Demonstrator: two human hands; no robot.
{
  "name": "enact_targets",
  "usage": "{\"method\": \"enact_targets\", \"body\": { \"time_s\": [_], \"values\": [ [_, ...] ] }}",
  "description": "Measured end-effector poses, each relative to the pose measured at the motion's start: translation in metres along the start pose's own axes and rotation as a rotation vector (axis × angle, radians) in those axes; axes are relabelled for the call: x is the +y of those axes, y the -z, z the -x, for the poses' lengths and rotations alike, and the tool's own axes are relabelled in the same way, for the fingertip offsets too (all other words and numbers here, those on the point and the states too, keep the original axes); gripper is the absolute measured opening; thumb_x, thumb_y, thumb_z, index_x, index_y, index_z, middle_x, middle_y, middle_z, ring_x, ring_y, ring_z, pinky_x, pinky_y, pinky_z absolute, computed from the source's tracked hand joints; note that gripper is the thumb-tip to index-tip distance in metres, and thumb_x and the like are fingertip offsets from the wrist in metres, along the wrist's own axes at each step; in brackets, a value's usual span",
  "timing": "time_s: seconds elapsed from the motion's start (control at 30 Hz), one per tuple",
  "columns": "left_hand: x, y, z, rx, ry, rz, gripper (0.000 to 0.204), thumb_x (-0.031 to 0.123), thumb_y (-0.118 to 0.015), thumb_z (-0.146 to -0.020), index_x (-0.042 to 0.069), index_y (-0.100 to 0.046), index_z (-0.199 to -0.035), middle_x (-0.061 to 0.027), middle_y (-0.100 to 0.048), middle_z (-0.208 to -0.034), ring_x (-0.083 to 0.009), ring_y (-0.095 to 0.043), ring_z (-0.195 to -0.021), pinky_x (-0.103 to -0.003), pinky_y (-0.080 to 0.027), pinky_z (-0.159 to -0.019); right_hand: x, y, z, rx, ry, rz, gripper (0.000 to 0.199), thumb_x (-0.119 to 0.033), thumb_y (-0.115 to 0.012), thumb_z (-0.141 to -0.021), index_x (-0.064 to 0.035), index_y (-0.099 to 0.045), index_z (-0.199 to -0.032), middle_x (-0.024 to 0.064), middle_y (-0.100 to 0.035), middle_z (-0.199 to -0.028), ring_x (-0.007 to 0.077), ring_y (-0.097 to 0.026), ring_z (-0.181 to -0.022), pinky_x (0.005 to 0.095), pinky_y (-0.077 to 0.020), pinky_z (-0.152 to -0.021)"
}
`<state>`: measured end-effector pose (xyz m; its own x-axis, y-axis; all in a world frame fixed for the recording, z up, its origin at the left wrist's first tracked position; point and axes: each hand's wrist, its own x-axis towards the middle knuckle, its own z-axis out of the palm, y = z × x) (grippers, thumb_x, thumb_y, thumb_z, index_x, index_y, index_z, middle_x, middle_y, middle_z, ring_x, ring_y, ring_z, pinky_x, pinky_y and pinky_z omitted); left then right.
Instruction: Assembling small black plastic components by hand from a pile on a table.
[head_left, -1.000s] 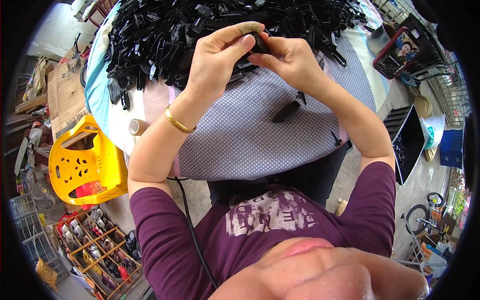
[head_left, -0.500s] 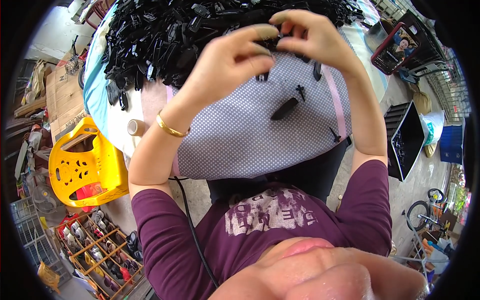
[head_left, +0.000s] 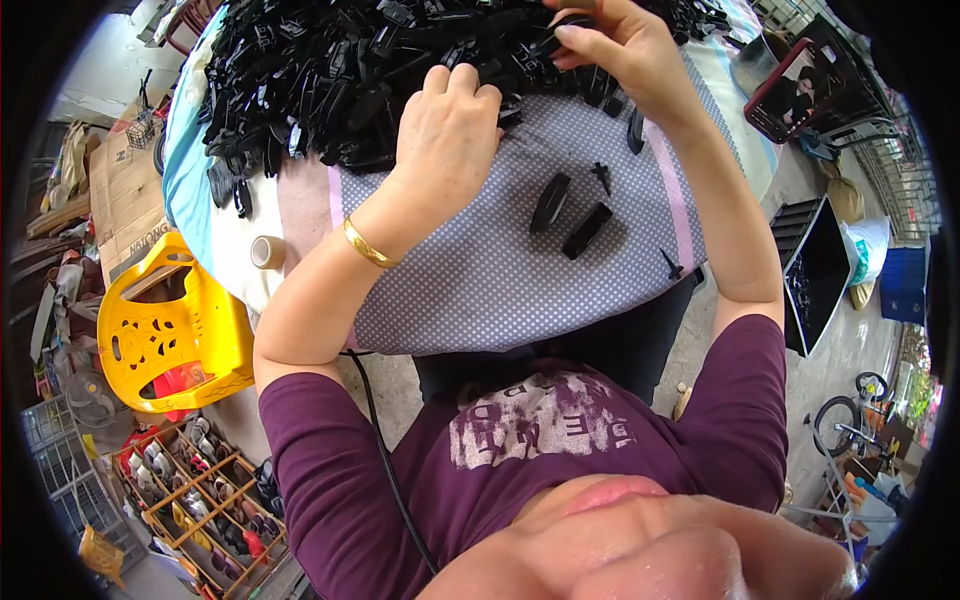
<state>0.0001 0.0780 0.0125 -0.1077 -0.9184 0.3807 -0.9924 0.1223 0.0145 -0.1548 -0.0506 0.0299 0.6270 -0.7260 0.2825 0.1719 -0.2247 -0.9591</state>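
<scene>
A big heap of black plastic parts [head_left: 330, 80] covers the far side of the table. At its near edge my left hand [head_left: 447, 130] is closed, back up, fingers curled; what it holds, if anything, is hidden. Farther right, my right hand [head_left: 625, 55] pinches a curved black plastic piece [head_left: 574, 20] between thumb and fingers, above the heap. On the dotted grey cloth [head_left: 450, 290] nearer me lie a curved black part [head_left: 549, 203] and a blockier black part [head_left: 587, 231], side by side. Small spiky black pieces [head_left: 600, 178] lie to their right.
A roll of tape [head_left: 267, 252] sits at the table's left edge, near a yellow plastic chair [head_left: 175, 330]. At the back right, a phone [head_left: 795, 95] leans by a metal container [head_left: 758, 65]. A black crate [head_left: 808, 280] stands on the floor to the right.
My hands were close together over the heap's edge and have moved apart, the left toward me, the right farther away. Two larger parts now lie on the cloth where one lay.
</scene>
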Motion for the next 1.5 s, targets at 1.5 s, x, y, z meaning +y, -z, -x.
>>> {"method": "enact_targets", "body": {
  "time_s": [1.5],
  "values": [
    [-0.010, -0.002, -0.011, 0.238, 0.438, 1.641, 0.029, 0.003, -0.065, -0.081, -0.003, -0.061, -0.109, -0.0096, -0.066, -0.097, -0.0130, -0.062, -0.088, -0.024, -0.050, -0.082, 0.012, -0.033, 0.029, 0.043, 0.507, 0.693, 0.031, -0.005, -0.073, -0.073, -0.0021, -0.063, -0.103, 0.0044, -0.062, -0.091, 0.0118, -0.062, -0.080, 0.0226, -0.0506, -0.066]
  ]
}}
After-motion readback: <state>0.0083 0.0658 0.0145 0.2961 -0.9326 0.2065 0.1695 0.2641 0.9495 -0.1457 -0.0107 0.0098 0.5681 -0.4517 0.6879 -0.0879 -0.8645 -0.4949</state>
